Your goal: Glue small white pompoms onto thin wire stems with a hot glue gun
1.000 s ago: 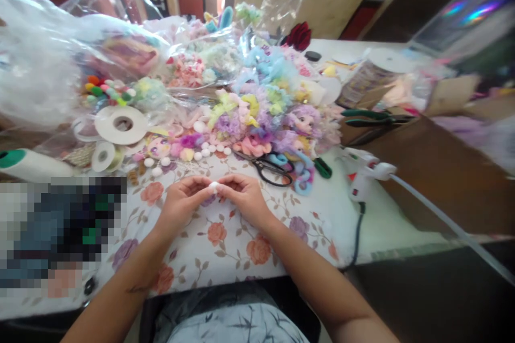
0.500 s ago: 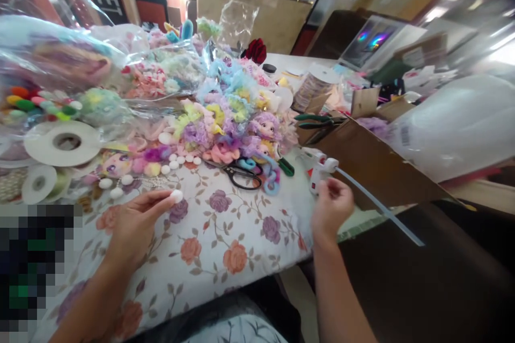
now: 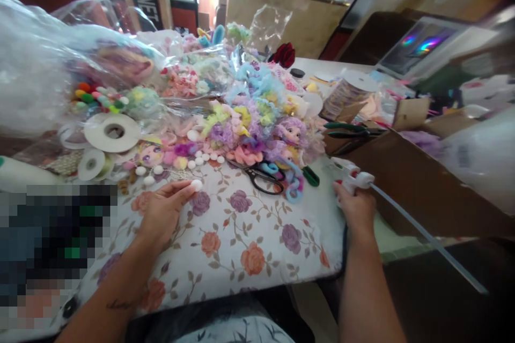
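Between the thumb and fingertips of my left hand (image 3: 163,211) is a small white pom-pom (image 3: 197,185), held just above the flowered tablecloth (image 3: 277,273). My right hand (image 3: 358,210) is wrapped round the handle of a white hot glue gun (image 3: 348,171) at the table's right side. A long translucent glue stick (image 3: 428,237) sticks out of the gun's back end. Black-handled scissors (image 3: 263,181) lie on the cloth between my hands. Several more white pom-poms (image 3: 199,161) lie beyond my left hand, by a doll-face piece (image 3: 152,154).
Ruffled pastel trims (image 3: 245,123) and plastic bags are heaped across the back. Ribbon spools (image 3: 96,131) stand at the left. Pliers (image 3: 350,131) rest by a cardboard box (image 3: 426,187) at the right. A red fabric rose (image 3: 284,55) is farther back.
My right hand has closed round the glue gun's handle, where it was beside it before. My left hand still pinches the pom-pom. The view has swung left.
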`<act>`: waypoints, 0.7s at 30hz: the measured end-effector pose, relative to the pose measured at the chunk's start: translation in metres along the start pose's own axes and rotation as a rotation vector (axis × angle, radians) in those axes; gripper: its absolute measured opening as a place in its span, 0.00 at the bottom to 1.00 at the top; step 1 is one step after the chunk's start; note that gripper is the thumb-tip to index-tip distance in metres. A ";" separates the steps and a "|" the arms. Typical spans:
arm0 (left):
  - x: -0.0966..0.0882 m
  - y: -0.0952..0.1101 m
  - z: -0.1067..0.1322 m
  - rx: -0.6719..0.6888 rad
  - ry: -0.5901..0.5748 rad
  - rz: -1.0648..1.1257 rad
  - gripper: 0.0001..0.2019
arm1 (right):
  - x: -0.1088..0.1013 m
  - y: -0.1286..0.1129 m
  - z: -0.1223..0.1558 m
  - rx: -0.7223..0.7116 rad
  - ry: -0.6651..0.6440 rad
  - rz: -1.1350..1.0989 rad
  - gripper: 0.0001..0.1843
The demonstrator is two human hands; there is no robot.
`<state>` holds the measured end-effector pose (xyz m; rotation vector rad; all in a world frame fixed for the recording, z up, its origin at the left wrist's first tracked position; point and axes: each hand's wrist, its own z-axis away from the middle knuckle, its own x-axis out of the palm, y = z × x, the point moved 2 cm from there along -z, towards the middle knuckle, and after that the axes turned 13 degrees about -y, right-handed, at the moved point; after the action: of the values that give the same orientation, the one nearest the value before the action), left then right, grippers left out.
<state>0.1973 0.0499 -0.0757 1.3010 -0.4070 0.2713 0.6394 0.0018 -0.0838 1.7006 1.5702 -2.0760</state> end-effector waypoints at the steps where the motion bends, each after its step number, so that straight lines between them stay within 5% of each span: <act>1: 0.000 0.000 0.000 0.007 0.006 0.016 0.13 | 0.000 -0.006 0.006 0.025 0.028 -0.051 0.12; 4: 0.000 0.001 -0.002 0.027 0.025 0.048 0.12 | 0.008 -0.039 0.036 -0.018 -0.027 -0.474 0.12; 8: -0.002 0.002 -0.004 0.045 0.041 0.076 0.12 | 0.036 -0.104 0.099 -0.091 -0.535 -0.840 0.13; 13: -0.006 0.002 -0.005 0.075 0.066 0.098 0.11 | 0.070 -0.152 0.170 -0.067 -1.102 -0.893 0.15; 16: -0.005 0.002 -0.006 0.105 0.070 0.129 0.11 | 0.084 -0.156 0.191 -0.050 -1.207 -0.883 0.14; 21: -0.002 0.004 -0.004 0.120 0.088 0.122 0.11 | 0.092 -0.150 0.204 -0.023 -1.200 -0.798 0.15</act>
<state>0.1943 0.0553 -0.0744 1.3783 -0.4012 0.4597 0.3704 -0.0167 -0.0760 -0.4275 1.7562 -2.4424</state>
